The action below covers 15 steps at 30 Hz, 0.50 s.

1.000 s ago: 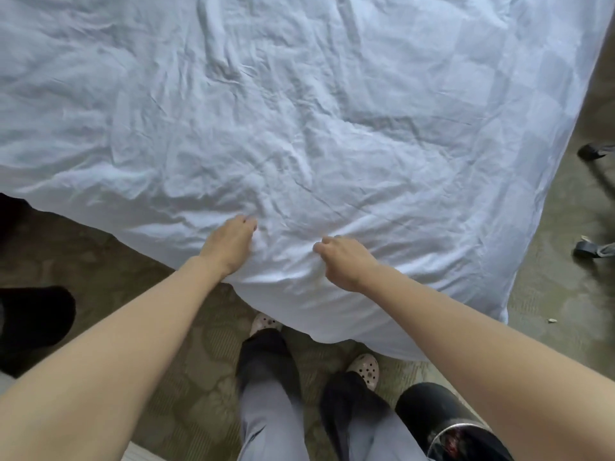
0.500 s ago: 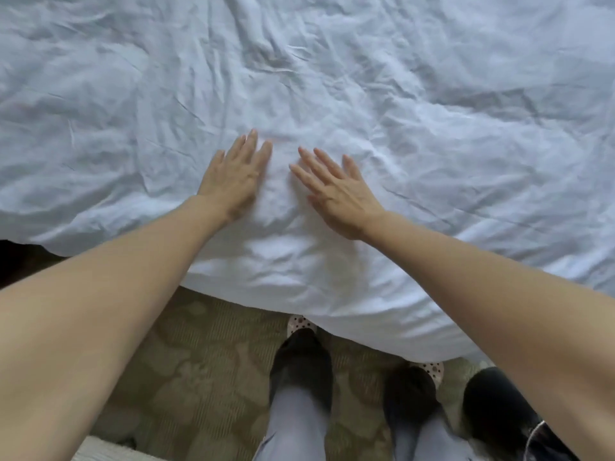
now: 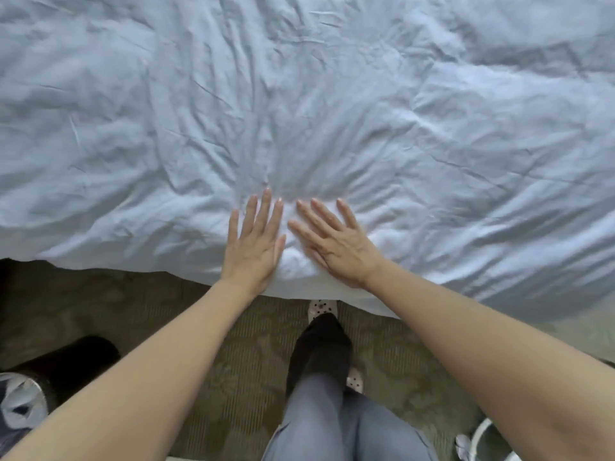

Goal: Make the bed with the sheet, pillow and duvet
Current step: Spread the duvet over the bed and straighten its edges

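duvet [image 3: 332, 94] under flat left hand [image 3: 254, 247], right hand [image 3: 336, 247]

A white, creased duvet [image 3: 332, 94] fills the upper part of the view, and its near edge hangs over the side of the bed above a patterned olive carpet [image 3: 233, 361]. Both hands lie flat on the duvet close to that edge, fingers straight and slightly spread. The left hand [image 3: 254, 251] points straight ahead and the right hand [image 3: 336, 249] angles toward it, their fingertips nearly meeting. Creases fan out from the fingertips. Below, grey trousers [image 3: 332, 420] and a pale spotted shoe [image 3: 321, 307] show, the toe just under the duvet's edge. A dark round bin [image 3: 30, 394] with a pale liner stands at lower left.
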Motion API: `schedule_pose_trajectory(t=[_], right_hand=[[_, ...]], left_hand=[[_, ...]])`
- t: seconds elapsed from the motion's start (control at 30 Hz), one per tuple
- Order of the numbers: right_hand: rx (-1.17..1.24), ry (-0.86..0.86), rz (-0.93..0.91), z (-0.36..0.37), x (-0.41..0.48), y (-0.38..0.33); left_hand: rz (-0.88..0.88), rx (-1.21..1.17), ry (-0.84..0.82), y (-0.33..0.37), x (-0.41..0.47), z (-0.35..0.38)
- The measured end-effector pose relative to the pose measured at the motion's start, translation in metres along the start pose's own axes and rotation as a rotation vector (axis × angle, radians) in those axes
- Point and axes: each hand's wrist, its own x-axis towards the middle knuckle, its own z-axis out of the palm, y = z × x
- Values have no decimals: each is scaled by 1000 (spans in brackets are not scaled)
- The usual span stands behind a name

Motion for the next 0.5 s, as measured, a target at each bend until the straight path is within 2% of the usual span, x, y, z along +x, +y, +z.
schedule_pose_trajectory(t=[0.1, 0.23, 0.37, 0.5], right_hand=[[10, 33, 14, 0, -10, -19], [123, -240, -87, -22, -27, -39], [290, -324, 40, -57, -49, -69], [291, -276, 142, -107, -73, -98]], left_hand=[[-23, 7, -71, -5, -29, 9], [-108, -47, -214, -12, -73, 6], [-159, -13, -379, -17, -107, -18], [-189, -184, -287, -29, -130, -69]])
